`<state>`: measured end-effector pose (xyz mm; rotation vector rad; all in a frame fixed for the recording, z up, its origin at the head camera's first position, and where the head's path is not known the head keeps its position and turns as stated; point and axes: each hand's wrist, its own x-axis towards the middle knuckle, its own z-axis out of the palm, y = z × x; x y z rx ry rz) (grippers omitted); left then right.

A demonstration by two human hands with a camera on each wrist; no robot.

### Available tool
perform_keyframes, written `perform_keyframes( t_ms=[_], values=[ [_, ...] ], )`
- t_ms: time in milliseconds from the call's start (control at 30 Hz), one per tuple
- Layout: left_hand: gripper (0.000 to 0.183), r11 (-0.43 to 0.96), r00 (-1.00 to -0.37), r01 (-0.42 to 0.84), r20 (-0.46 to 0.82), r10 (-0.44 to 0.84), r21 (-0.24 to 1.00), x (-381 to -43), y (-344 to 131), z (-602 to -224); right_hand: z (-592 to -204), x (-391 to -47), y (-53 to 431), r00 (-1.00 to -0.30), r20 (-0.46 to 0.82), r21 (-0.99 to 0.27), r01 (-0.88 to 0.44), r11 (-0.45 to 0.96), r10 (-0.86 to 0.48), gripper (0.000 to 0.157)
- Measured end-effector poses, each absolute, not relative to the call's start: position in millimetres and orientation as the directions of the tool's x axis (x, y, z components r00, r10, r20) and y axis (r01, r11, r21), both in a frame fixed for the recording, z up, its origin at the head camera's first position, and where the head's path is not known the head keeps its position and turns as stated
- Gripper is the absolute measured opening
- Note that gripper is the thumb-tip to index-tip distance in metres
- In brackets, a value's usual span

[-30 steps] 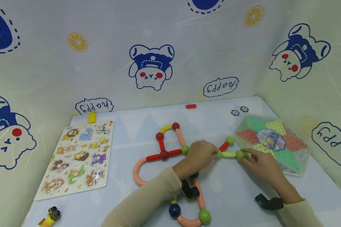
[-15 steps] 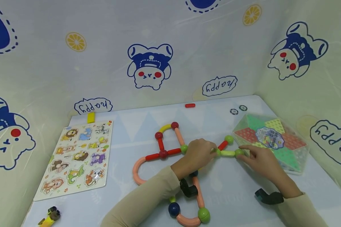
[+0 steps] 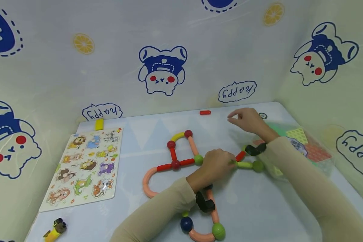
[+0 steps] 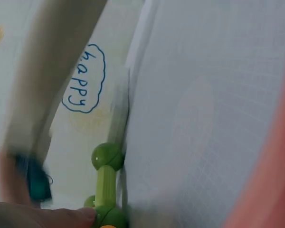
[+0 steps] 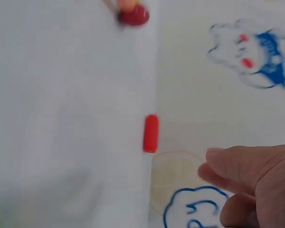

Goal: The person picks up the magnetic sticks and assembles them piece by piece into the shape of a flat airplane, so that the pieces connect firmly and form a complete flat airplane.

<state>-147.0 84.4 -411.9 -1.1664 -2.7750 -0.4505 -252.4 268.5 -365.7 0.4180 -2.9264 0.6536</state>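
Note:
In the head view, my left hand [image 3: 216, 164] pinches a green ball [image 4: 110, 215] at a joint of the magnetic stick-and-ball figure. From that ball run a light green stick [image 3: 245, 165], tipped with another green ball [image 3: 257, 166], and a short red stick [image 3: 240, 156], whose far end my right sleeve partly hides. My right hand [image 3: 248, 120] is raised over the back of the table with thumb and fingers apart, holding nothing. To its left, at the table's back edge, lies a loose red stick [image 3: 205, 112], also seen in the right wrist view.
The figure continues left and forward, with dark red balls [image 3: 175, 164], a curved pink stick [image 3: 148, 181] and a blue ball [image 3: 186, 224]. An animal puzzle board [image 3: 81, 168] lies left, near a small yellow toy [image 3: 55, 230]. A clear-lidded box [image 3: 317, 153] stands right, partly behind my right arm.
My right hand has let go of the end green ball and moved up and left toward the back edge, crossing in front of the box. My left hand keeps its hold.

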Motion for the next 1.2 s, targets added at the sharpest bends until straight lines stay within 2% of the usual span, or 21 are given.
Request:
perform_keyframes(
  t_ms=[133,267,533,700,933,1200],
  values=[
    [0.011,0.668,-0.715,0.698,0.188,0.673,0.259,-147,83,-413,-371,-303,238,-0.960,0.077,-0.331,-0.280,0.901,-0.270,0.027],
    [0.014,0.666,-0.714,0.698,0.188,0.674,0.265,-145,87,-415,-381,-335,217,-0.962,-0.005,-0.281,-0.261,0.924,-0.273,0.030],
    [0.016,0.642,-0.697,0.715,0.213,0.685,0.275,-144,88,-419,-392,-355,206,-0.966,-0.044,-0.250,-0.236,0.939,-0.255,0.018],
    [0.016,0.654,-0.707,0.706,0.214,0.675,0.272,-148,80,-417,-395,-352,204,-0.960,-0.095,-0.229,-0.238,0.944,-0.265,0.021],
    [0.014,0.628,-0.700,0.711,0.228,0.677,0.317,-150,80,-421,-394,-314,242,-0.975,-0.098,-0.263,-0.170,0.950,-0.201,0.030],
    [0.013,0.632,-0.719,0.688,0.222,0.658,0.356,-148,78,-418,-391,-214,298,-0.991,0.007,-0.384,-0.127,0.914,-0.135,0.036]
  ],
)
